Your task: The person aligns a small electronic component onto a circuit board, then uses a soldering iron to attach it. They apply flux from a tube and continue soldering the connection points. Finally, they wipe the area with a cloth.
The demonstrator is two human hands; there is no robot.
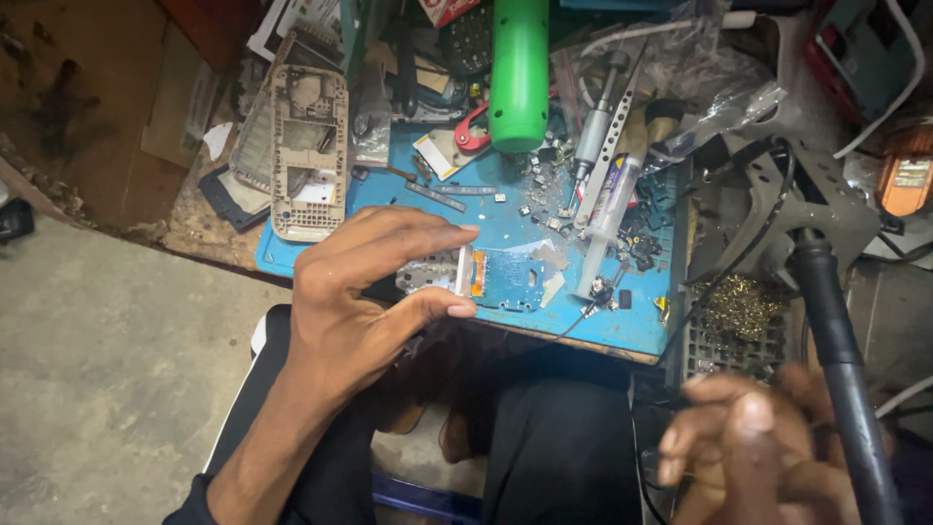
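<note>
Left hand (374, 282) arched, pinching circuit board (501, 277) edgewise; right hand (753, 447) blurred, grip unclear, beside black tool (841, 360).

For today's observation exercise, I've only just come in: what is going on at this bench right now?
A person sits at a cluttered repair bench. Their left hand pinches the edge of a small blue circuit board lying on a blue work mat. Their right hand, blurred near the camera, grips a dark soldering iron handle off to the side of the mat. A syringe, a green cylindrical tool and a beige phone frame lie around the board.
</note>
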